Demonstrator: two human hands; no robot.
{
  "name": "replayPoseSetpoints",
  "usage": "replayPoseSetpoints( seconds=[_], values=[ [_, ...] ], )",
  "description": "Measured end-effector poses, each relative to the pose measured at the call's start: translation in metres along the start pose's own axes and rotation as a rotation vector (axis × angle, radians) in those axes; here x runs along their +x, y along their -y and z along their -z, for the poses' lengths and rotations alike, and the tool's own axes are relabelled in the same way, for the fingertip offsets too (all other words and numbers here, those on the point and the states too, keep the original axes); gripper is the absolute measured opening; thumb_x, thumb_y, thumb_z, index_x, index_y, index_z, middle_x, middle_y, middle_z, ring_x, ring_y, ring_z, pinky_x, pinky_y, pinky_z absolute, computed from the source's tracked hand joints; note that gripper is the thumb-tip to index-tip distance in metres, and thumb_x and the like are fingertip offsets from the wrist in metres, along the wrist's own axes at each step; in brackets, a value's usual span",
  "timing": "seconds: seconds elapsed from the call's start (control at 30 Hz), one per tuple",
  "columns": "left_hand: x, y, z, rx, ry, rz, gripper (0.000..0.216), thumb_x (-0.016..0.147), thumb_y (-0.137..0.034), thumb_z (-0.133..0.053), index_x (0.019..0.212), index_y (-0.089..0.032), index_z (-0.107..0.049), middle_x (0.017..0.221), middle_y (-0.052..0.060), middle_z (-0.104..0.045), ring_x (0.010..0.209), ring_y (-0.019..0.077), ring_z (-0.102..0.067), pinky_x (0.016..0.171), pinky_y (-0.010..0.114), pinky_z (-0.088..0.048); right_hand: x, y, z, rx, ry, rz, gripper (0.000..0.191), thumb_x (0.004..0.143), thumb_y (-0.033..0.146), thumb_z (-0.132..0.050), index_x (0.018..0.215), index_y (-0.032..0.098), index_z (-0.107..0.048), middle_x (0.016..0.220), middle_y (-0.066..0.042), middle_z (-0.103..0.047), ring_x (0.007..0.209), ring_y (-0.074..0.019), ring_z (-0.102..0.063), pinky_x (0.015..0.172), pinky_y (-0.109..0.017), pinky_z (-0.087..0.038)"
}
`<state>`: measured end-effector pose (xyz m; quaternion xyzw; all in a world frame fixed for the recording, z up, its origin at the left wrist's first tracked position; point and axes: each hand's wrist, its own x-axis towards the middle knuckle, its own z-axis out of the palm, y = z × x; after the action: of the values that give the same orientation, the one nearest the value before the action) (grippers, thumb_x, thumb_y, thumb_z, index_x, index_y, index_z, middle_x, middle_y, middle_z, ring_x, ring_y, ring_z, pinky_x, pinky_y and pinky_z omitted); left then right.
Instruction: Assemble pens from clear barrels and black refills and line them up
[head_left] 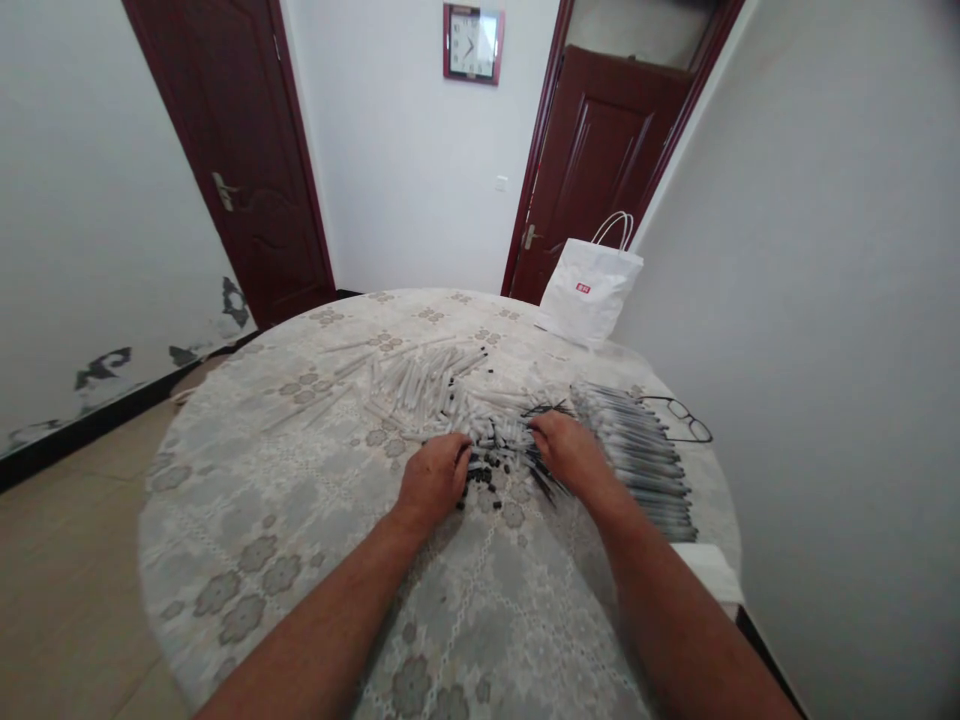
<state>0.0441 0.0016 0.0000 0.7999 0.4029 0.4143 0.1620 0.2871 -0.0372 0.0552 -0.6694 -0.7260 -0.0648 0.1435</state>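
My left hand (435,478) is closed, thumb and fingers pinched together at the near edge of a pile of white pen barrels (424,380). Small black plugs (484,475) lie scattered beside its fingertips; whatever it pinches is too small to make out. My right hand (564,447) is also closed in a pinch, over thin black refills (541,478) lying at the pile's right side. A dark bit shows at its fingertips, but I cannot tell what it is. Just right of that hand, many grey-looking pens (645,455) lie side by side in a long stack.
A patterned cloth covers the round table (277,540). Eyeglasses (686,420) lie beyond the stacked pens, and a white paper bag (592,285) stands at the back right. A white box-like thing (709,572) sits by my right forearm. The wall is close on the right.
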Motion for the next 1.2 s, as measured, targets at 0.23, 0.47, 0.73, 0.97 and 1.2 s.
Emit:
replayPoseSetpoints(
  seconds=[0.23, 0.47, 0.73, 0.97, 1.2],
  values=[
    [-0.001, 0.002, -0.002, 0.081, 0.061, -0.033, 0.02, 0.093, -0.028, -0.053, 0.103, -0.025, -0.069, 0.099, 0.01, -0.071, 0.096, 0.026, -0.064, 0.089, 0.036, -0.045, 0.038, -0.005, -0.014, -0.152, 0.088, -0.097, 0.031, 0.096, 0.02, -0.047, 0.117, 0.016, -0.069, 0.11, -0.014, -0.071, 0.11, -0.0234, -0.06, 0.097, -0.031, -0.041],
    [-0.002, 0.0, 0.001, 0.111, 0.063, -0.068, 0.02, 0.094, -0.027, -0.051, 0.103, -0.024, -0.068, 0.098, 0.01, -0.07, 0.095, 0.025, -0.063, 0.086, 0.035, -0.046, 0.062, -0.009, -0.028, -0.198, 0.211, -0.154, 0.03, 0.095, 0.026, -0.049, 0.103, 0.015, -0.075, 0.105, -0.018, -0.073, 0.104, -0.0247, -0.064, 0.091, -0.032, -0.044],
    [-0.003, -0.008, 0.002, 0.243, 0.088, -0.118, 0.019, 0.097, -0.024, -0.047, 0.103, -0.02, -0.065, 0.097, 0.009, -0.071, 0.094, 0.0221, -0.065, 0.085, 0.033, -0.049, 0.066, -0.008, -0.042, -0.223, 0.267, -0.165, 0.032, 0.094, 0.033, -0.051, 0.103, 0.015, -0.076, 0.106, -0.017, -0.072, 0.104, -0.027, -0.065, 0.088, -0.032, -0.047],
    [-0.004, -0.008, 0.001, 0.216, 0.083, -0.172, 0.019, 0.098, -0.024, -0.046, 0.103, -0.02, -0.064, 0.096, 0.009, -0.071, 0.094, 0.0221, -0.065, 0.085, 0.034, -0.049, 0.057, 0.0, -0.042, -0.225, 0.207, -0.168, 0.043, 0.1, 0.04, -0.039, 0.109, 0.015, -0.073, 0.11, -0.017, -0.069, 0.109, -0.0269, -0.061, 0.09, -0.034, -0.046],
    [-0.004, -0.008, 0.0, 0.209, 0.079, -0.176, 0.02, 0.098, -0.024, -0.046, 0.101, -0.019, -0.064, 0.095, 0.009, -0.071, 0.092, 0.0224, -0.065, 0.084, 0.034, -0.049, 0.056, 0.008, -0.038, -0.231, 0.157, -0.16, 0.035, 0.096, 0.037, -0.049, 0.102, 0.014, -0.074, 0.107, -0.017, -0.069, 0.107, -0.0274, -0.061, 0.087, -0.034, -0.045]
  ],
)
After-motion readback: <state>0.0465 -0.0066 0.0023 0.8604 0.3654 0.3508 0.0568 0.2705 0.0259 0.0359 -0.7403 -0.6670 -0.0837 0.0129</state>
